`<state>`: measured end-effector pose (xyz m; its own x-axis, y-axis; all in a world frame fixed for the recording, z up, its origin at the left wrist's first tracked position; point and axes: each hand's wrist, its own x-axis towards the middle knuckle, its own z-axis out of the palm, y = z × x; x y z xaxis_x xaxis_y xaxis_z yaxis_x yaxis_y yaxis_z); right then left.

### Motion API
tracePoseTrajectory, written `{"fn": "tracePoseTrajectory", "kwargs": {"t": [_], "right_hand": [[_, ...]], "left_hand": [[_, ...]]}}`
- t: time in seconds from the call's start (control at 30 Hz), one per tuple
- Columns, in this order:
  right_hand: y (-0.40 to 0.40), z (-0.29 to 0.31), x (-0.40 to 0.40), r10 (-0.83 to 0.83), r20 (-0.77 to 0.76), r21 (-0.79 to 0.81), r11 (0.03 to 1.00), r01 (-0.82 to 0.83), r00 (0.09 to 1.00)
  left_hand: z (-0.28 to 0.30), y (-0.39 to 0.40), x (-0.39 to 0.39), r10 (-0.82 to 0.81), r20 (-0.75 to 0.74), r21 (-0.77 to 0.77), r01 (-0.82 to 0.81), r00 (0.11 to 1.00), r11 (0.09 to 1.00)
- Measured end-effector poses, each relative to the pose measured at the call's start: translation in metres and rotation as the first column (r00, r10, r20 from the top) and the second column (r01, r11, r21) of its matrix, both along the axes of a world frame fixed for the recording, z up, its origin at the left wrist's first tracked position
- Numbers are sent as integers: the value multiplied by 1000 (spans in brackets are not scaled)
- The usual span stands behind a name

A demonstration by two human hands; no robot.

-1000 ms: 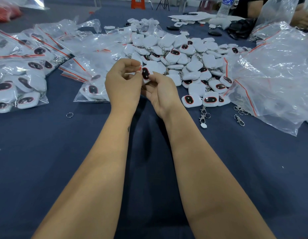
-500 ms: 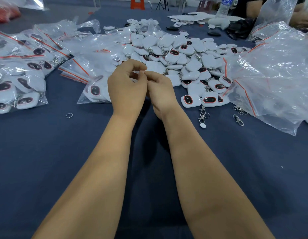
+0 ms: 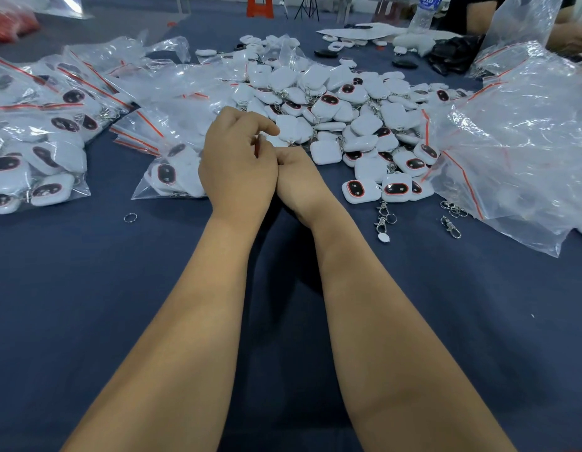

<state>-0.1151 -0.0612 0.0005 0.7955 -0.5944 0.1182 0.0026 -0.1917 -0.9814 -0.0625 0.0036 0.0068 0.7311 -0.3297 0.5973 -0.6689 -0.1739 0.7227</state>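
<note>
Pressing against each other above the dark blue surface (image 3: 87, 305), the left hand (image 3: 237, 164) and the right hand (image 3: 299, 181) touch side by side, both with fingers curled inward. The left thumb reaches forward over the right knuckles. What the fingers close on is hidden between the hands, so I cannot tell whether either one grips anything. Nearest to them is a white tag (image 3: 291, 128), which lies just beyond the fingertips at the near edge of the pile of tags (image 3: 364, 125). Many tags in that pile show a dark oval face rimmed in red.

A filled clear bag (image 3: 172, 171) lies just left of the left hand, and more filled bags (image 3: 38, 132) sit farther left. A large crumpled bag (image 3: 527, 141) spreads at the right. A loose ring (image 3: 130, 217) rests on the surface to the left of the wrists. A metal clasp (image 3: 383, 216) lies to their right, below the pile.
</note>
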Motion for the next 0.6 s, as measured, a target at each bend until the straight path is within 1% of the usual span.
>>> {"fn": "tracePoseTrajectory", "kwargs": {"t": [0.07,0.13,0.2,0.27,0.33,0.4,0.43,0.5,0.53,0.6], "right_hand": [[1,0,1,9,-38,-20,1000,-10,999],[1,0,2,12,-23,8,1000,-12,1000],[0,0,1,-4,27,44,999,3,1000],[0,0,2,-79,37,13,997,79,996],[-2,0,2,-233,0,-126,965,232,972],[-9,-1,-1,-395,-50,-322,876,360,917],[-13,-1,-2,-460,-91,-439,814,379,883],[-21,-3,-6,-573,-210,-639,694,332,792],[-22,-5,-7,-602,-266,-685,668,291,753],[-20,-8,-8,-602,-344,-712,667,218,720]], "left_hand": [[1,1,0,-9,59,1,8,998,1000],[1,2,-1,-22,84,0,22,996,1000],[0,1,-1,-35,74,2,35,997,999],[-2,0,2,-45,37,26,44,998,999],[-5,-1,7,-33,15,131,31,999,991],[-10,-2,10,-10,15,306,5,1000,952],[-11,-3,10,-7,30,381,-6,1000,925],[-13,-5,9,-6,64,448,-23,998,894],[-13,-5,8,-3,71,452,-30,997,891],[-13,-5,8,8,70,451,-39,998,891]]}}
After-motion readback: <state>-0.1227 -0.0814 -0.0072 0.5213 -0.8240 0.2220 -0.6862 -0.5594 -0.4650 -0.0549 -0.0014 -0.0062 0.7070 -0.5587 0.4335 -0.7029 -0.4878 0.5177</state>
